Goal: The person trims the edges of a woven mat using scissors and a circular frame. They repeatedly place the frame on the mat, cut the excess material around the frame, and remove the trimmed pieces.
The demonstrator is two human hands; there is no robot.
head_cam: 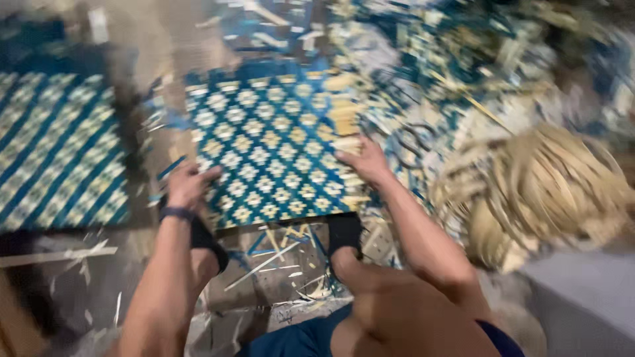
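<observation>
A woven mat (271, 145) in blue and cream with a diamond pattern lies on the floor in front of me. My left hand (187, 186) presses on its lower left corner, fingers curled at the edge. My right hand (365, 162) rests on its right edge, where loose cream strips stick out. A dark band sits on my left wrist. My feet in black sandals (344, 233) stand just below the mat's near edge. The picture is blurred by motion.
A second woven mat (59, 152) with blue and cream stripes lies at the left. A bundle of pale straw-coloured strips (549, 192) sits at the right. Cut blue and cream scraps (436, 59) cover the floor behind and between my feet.
</observation>
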